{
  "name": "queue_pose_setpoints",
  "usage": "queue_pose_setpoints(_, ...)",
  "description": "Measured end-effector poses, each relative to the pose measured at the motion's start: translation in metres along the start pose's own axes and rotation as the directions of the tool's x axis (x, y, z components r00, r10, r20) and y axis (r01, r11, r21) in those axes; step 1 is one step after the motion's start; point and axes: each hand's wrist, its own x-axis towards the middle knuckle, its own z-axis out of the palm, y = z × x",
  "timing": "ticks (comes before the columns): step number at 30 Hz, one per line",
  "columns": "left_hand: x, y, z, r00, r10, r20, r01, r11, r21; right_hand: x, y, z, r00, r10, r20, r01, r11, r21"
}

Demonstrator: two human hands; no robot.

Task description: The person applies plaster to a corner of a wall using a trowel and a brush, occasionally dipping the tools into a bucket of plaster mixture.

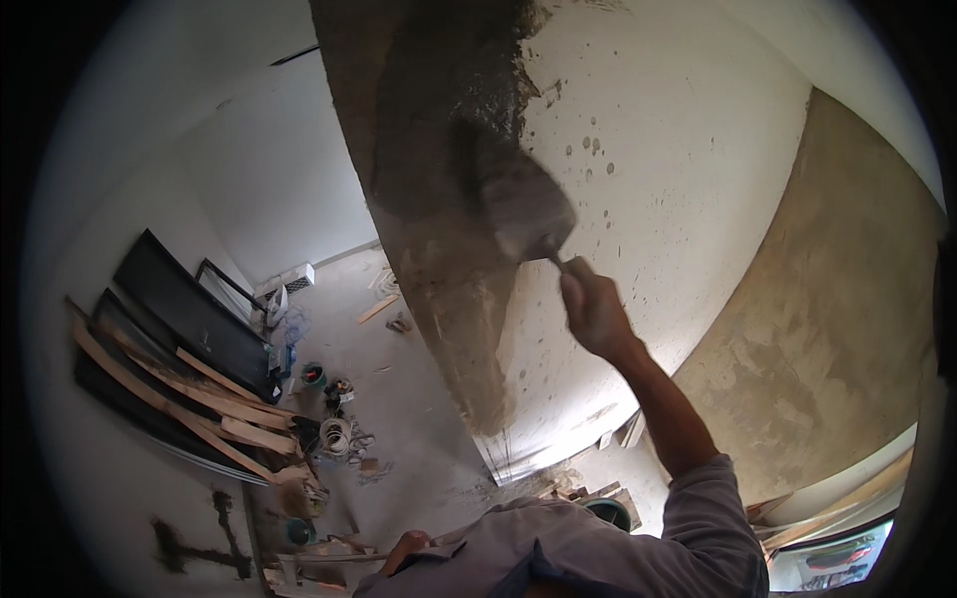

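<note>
My right hand [596, 309] is closed around the handle of a plastering trowel [533, 209], arm stretched up and forward. The trowel's wide blade is somewhat blurred and lies over the edge of dark, wet-looking plaster [429, 110] on the wall; whether it touches cannot be made out. Lighter brown plaster [454, 319] runs down below it along the wall's left edge. The white wall surface [658, 169] to the right is spotted with splashes. Low in the view, my left hand [407, 546] is near my body beside some boards, its fingers mostly hidden.
Dark panels [194, 309] and wooden planks [234, 404] lean at the left. On the floor [414, 399] sit a small green bucket [314, 375], a coiled cable [336, 437] and scraps. Another green bucket [608, 513] stands close by my body. A brown plastered wall [817, 299] is at the right.
</note>
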Motion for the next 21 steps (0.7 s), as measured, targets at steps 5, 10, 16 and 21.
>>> queue_pose_setpoints(5,-0.005,-0.023,-0.010,1.000,0.009,-0.018,-0.012,0.992,-0.129,0.021,0.031,0.005,0.982,0.048,-0.183,-0.079,0.982,-0.171)
queue_pose_setpoints(10,-0.036,0.025,-0.032,0.852,-0.494,0.173,0.520,0.759,-0.392,-0.016,0.041,-0.057,0.964,0.061,-0.260,-0.175,0.879,-0.444)
queue_pose_setpoints(16,-0.024,-0.011,-0.030,0.699,-0.664,0.265,0.670,0.480,-0.566,0.012,0.019,-0.047,0.919,-0.250,0.304,0.393,0.549,-0.738)
queue_pose_setpoints(21,0.022,-0.024,-0.039,0.871,-0.491,0.001,0.445,0.789,-0.423,0.099,-0.038,-0.095,0.890,-0.384,0.246,0.410,0.437,-0.801)
